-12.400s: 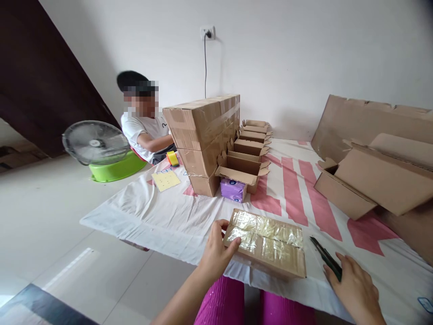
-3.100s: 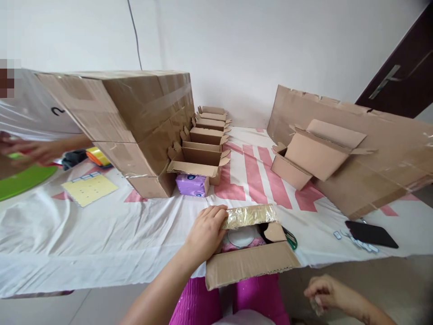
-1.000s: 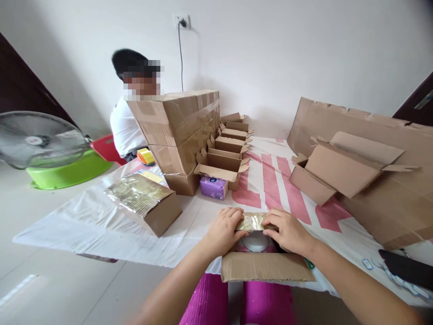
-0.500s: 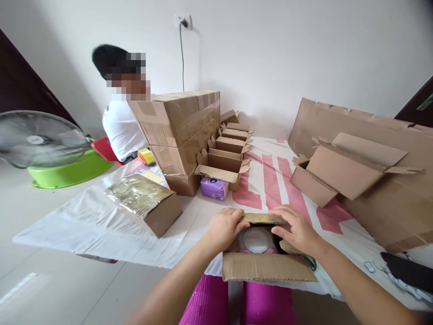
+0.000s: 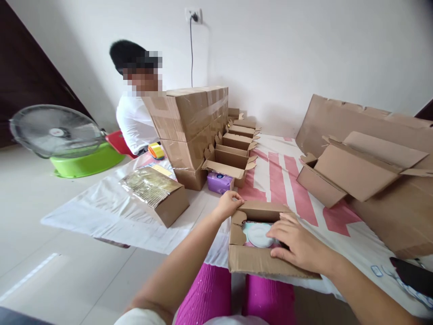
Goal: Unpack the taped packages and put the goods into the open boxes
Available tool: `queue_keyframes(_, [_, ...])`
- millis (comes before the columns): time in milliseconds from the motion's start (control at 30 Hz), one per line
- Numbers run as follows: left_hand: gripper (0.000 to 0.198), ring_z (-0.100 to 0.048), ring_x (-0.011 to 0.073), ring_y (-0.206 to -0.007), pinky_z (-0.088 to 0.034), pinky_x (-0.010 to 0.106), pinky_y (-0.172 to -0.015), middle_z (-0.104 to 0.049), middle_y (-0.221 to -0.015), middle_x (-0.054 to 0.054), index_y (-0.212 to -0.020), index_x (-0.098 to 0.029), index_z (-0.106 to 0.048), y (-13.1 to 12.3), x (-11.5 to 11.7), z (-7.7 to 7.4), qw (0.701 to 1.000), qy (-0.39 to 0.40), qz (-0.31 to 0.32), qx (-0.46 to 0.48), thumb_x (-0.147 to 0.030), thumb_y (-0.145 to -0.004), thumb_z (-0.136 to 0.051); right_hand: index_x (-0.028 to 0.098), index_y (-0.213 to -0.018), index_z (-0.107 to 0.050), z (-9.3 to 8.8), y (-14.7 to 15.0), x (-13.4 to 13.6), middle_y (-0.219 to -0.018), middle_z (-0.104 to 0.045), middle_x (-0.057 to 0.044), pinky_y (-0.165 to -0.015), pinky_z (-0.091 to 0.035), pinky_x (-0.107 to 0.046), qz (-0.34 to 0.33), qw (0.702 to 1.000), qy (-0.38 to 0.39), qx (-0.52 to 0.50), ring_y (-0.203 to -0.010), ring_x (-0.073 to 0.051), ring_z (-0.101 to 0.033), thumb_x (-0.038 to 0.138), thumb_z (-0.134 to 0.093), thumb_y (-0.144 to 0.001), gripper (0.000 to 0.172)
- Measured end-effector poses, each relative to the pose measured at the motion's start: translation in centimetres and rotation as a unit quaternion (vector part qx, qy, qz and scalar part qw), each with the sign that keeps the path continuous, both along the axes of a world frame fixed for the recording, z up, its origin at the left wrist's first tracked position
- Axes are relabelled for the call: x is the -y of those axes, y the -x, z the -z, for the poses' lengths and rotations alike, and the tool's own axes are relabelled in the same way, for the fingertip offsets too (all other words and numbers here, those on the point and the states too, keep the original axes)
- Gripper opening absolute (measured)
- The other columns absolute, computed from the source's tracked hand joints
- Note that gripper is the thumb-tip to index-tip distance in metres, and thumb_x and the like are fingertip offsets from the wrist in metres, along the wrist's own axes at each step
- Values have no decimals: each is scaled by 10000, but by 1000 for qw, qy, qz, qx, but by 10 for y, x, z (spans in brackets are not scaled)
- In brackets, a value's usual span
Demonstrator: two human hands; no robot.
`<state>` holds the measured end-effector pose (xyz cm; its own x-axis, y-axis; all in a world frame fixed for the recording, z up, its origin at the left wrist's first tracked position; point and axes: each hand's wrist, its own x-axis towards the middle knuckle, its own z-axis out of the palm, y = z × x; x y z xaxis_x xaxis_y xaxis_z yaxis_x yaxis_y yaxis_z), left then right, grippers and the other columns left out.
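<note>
An open cardboard box (image 5: 270, 266) sits at the near edge of the table in front of me. Inside lies a pack with a white oval lid (image 5: 260, 235), probably wet wipes, on a pale green and pink wrapper. The fingers of my left hand (image 5: 229, 204) are closed on the box's far left corner, by the raised back flap (image 5: 264, 210). Over the right part of the opening is my right hand (image 5: 292, 239), fingers apart, fingertips at the lid's edge. It covers the right end of the contents. A small left flap (image 5: 238, 229) is folded partly inward.
A purple pack (image 5: 219, 182) stands before a row of open boxes (image 5: 233, 158). Taped cartons (image 5: 189, 117) are stacked behind a box (image 5: 158, 194) lying left. Large cardboard (image 5: 379, 216) and another open box (image 5: 358, 167) are right. A co-worker (image 5: 135, 117) sits beyond.
The back flap has swung up and away, showing more of the lid. My left hand moved to the far left corner; my right hand came down over the opening. The view shifted slightly left.
</note>
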<state>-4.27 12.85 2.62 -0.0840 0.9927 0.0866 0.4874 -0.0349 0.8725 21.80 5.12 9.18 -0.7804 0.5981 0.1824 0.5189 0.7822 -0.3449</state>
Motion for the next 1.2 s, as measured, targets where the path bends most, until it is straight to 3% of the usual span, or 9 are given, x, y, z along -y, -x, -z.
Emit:
queue_keyframes(167, [110, -622, 169, -666, -483, 278, -658, -662, -660, 0, -611, -182, -659, 2, 0, -2, 999, -28, -3, -18, -190, -719, -676, 221, -870, -715, 3, 4, 3, -748, -695, -38, -933, -398, -501, 49, 989, -86, 113, -792, -228, -628, 377, -512, -971, 275])
queue_keyframes(433, [173, -619, 201, -991, -467, 335, -909, -691, -1005, 74, -918, -198, -656, 8, 48, -29, 979, -201, 17, -30, -169, -855, -497, 152, -1059, -692, 17, -39, 9, -1082, -723, -174, -938, -355, -625, 195, 916, -320, 143, -974, -368, -629, 265, -430, -918, 318])
queue_keyframes(533, [169, -635, 206, -954, -450, 341, -921, -730, -941, 49, -935, -231, -687, 7, 58, -41, 947, -224, 208, -103, -227, -890, -524, 112, -1144, -663, 31, -52, 3, -946, -749, -181, -857, -453, -566, 224, 920, -265, 180, -862, -354, -681, 374, -373, -948, 437])
queue_keyframes(633, [164, -589, 265, -1077, -359, 424, -1008, -746, -958, 64, -905, -237, -708, 2, 60, -45, 877, -243, 356, -212, -304, -911, -558, 97, -1296, -581, 46, -58, -5, -726, -740, -131, -541, -479, -400, 283, 922, -141, 223, -612, -314, -697, 415, -289, -965, 544])
queue_keyframes(767, [256, -561, 274, -1013, -306, 458, -1031, -694, -860, 77, -770, -227, -704, 4, 63, -52, 859, -285, 351, -240, -357, -918, -539, 150, -1307, -577, 53, -59, -7, -637, -723, -87, -459, -436, -363, 316, 926, -78, 193, -558, -325, -701, 452, -268, -943, 566])
queue_keyframes(867, [335, -543, 252, -966, -345, 426, -1002, -646, -896, 80, -806, -227, -694, 21, 67, -57, 886, -277, 316, -199, -422, -948, -462, 141, -1296, -584, 53, -59, -4, -612, -718, -84, -453, -440, -370, 324, 931, -61, 159, -542, -336, -696, 481, -277, -925, 589])
queue_keyframes(967, [319, -548, 231, -946, -406, 381, -945, -625, -895, 69, -785, -216, -652, 44, 69, -41, 967, -194, 161, -46, -454, -926, -492, 149, -1326, -559, 59, -64, -2, -719, -754, -105, -473, -472, -382, 331, 935, -34, 125, -576, -339, -709, 530, -294, -914, 621])
queue_keyframes(1067, [252, -553, 211, -914, -436, 384, -893, -608, -906, 61, -863, -199, -610, 57, 72, 0, 989, -114, -39, 84, -362, -945, -437, 168, -1362, -524, 69, -72, -5, -905, -773, -130, -526, -515, -398, 338, 937, -11, 88, -694, -346, -735, 573, -317, -899, 649])
queue_keyframes(1200, [83, -590, 170, -788, -475, 329, -749, -638, -844, 30, -896, -177, -615, 50, 83, 53, 988, -34, -42, 147, -224, -841, -574, 196, -1388, -496, 80, -84, -13, -992, -764, -130, -563, -544, -397, 347, 934, 29, 74, -784, -342, -743, 617, -340, -878, 679])
